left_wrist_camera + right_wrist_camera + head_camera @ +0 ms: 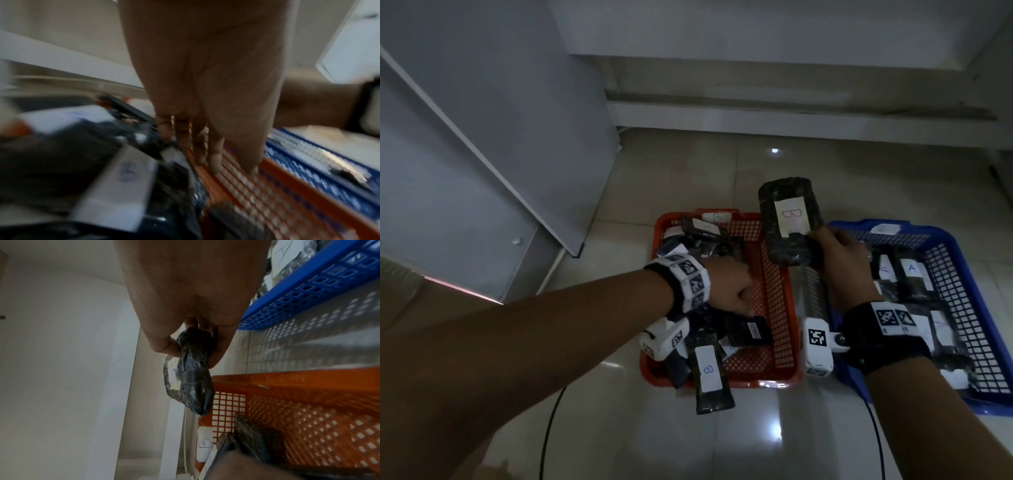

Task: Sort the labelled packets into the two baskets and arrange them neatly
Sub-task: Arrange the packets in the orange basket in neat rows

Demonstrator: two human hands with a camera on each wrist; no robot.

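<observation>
Head view: right hand (pixel 843 265) pinches B packet (pixel 789 224) above orange basket's (pixel 786 301) rim; left hand (pixel 726 287) loose-fingered, empty.

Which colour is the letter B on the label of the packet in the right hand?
Red or pink, on the held packet; the head view shows it best.

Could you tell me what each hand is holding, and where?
Right hand pinches the dark plastic-wrapped packet labelled B at its near end; left hand holds nothing visible.
</observation>
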